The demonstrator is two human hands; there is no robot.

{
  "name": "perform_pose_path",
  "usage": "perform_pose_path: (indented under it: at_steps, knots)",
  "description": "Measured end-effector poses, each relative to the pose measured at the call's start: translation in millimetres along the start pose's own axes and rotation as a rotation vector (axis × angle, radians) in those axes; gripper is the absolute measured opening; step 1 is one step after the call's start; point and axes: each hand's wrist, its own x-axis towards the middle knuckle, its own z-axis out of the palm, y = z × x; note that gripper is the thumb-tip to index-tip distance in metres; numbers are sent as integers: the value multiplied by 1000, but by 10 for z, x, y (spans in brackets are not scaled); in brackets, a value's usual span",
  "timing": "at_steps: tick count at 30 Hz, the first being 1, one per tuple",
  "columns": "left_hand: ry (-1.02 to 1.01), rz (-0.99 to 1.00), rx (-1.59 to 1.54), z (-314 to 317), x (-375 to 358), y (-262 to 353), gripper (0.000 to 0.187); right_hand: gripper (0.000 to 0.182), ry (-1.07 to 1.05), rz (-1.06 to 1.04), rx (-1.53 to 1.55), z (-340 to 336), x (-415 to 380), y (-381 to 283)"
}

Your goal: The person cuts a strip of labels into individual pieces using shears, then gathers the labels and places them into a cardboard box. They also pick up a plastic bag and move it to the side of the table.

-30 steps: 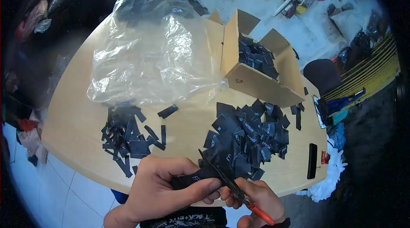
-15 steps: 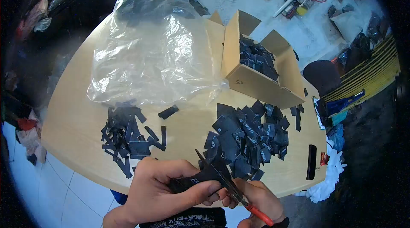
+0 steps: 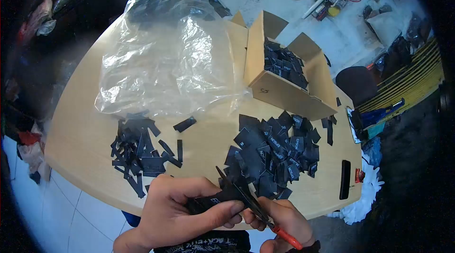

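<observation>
My left hand [image 3: 182, 210] pinches a black fabric piece [image 3: 208, 201] with white lettering between thumb and fingers, near the table's front edge. In my right hand [image 3: 286, 220] is a pair of scissors [image 3: 258, 210] with red handles, its fingers closed round them. The dark blades point up and left, crossing the fabric at its right end; whether they are cutting through cannot be made out. Beyond my hands lies a heap of black labelled pieces [image 3: 270, 153], some marked EPSON. A pile of narrow black strips [image 3: 137, 146] lies to the left.
Behind the heap stands an open cardboard box [image 3: 284, 94] holding more black pieces. A clear plastic bag [image 3: 166, 58] spreads over the table [image 3: 76, 120]. Toward the right edge are a black bar [image 3: 346, 179] and a phone-like object [image 3: 353, 125].
The scissor blades sit closer together than before, and the fabric between them has shifted slightly. Both hands hold almost the same place.
</observation>
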Motion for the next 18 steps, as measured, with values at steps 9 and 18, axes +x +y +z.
perform_pose_path:
  at_steps: [9, 18]
  knots:
    - [13, -5, -59, 12, 0, 15, 9, 85, -38, 13, -67, -33, 12, -3]
    - [97, -6, -82, 79, -22, 62, 11, 91, -29, 418, 295, -28, 64, -13]
